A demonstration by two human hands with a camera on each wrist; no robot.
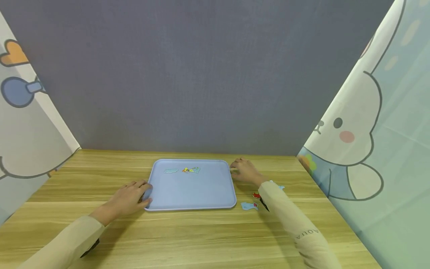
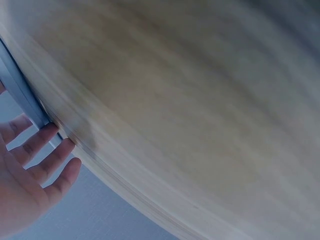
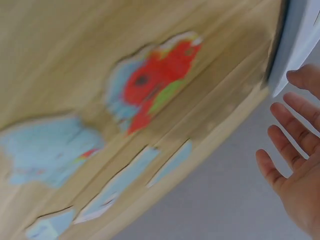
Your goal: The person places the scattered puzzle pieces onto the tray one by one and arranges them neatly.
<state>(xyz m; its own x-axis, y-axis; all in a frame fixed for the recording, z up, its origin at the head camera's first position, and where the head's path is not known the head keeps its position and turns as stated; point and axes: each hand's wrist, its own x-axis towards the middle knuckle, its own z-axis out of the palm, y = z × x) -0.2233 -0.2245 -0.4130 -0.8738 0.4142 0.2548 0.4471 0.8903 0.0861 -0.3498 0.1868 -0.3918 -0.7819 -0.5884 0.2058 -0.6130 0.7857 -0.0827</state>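
Note:
A pale blue tray [image 1: 191, 190] lies on the wooden table. My left hand [image 1: 129, 198] touches the tray's left side near its front corner; in the left wrist view that hand [image 2: 30, 175] has its fingers spread, some fingertips at the rim. At the far right side is my right hand [image 1: 245, 171]; the right wrist view shows this hand [image 3: 300, 145] with loosely spread fingers, the thumb closest to the rim. Flat jigsaw-like pieces lie inside the tray near its back: a light blue piece [image 1: 171, 170] and a yellow-and-orange patterned piece [image 1: 186, 170] beside a pale patterned part.
Several more pieces lie on the table right of the tray, among them a red piece [image 3: 155, 85] and a light blue piece [image 1: 249, 206]. My right sleeve [image 1: 285, 213] partly covers them in the head view. A grey panel [image 1: 191, 74] stands behind the table.

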